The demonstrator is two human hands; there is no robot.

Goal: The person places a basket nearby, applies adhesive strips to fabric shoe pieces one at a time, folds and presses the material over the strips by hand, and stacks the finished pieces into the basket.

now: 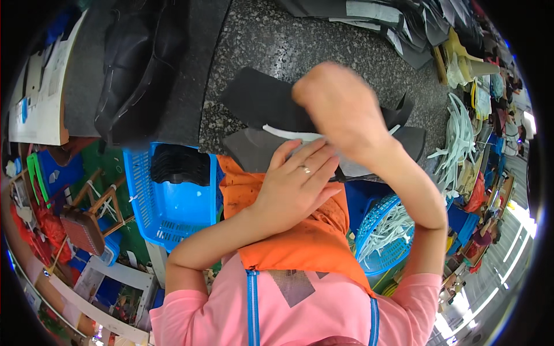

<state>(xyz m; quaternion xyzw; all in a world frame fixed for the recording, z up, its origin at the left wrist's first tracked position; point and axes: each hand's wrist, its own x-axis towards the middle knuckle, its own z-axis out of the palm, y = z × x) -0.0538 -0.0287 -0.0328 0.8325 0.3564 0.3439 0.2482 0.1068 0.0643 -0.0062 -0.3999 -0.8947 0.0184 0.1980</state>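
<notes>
My left hand lies with fingers stretched out on a dark grey flat piece at the table's near edge. Its fingertips reach a narrow white strip along that piece's far side. Just beyond lies a black flat piece, partly covered by my right arm. Curled into a fist, my right hand is over the black piece, blurred by motion. Whether the fist holds anything is hidden. The grey piece shows again to the right of my right forearm.
Black moulded pieces lie at the left on a dark sheet. Stacked dark pieces line the far right, and pale strips hang off the right edge. Below stand a blue basket with black pieces and a round blue basket with strips.
</notes>
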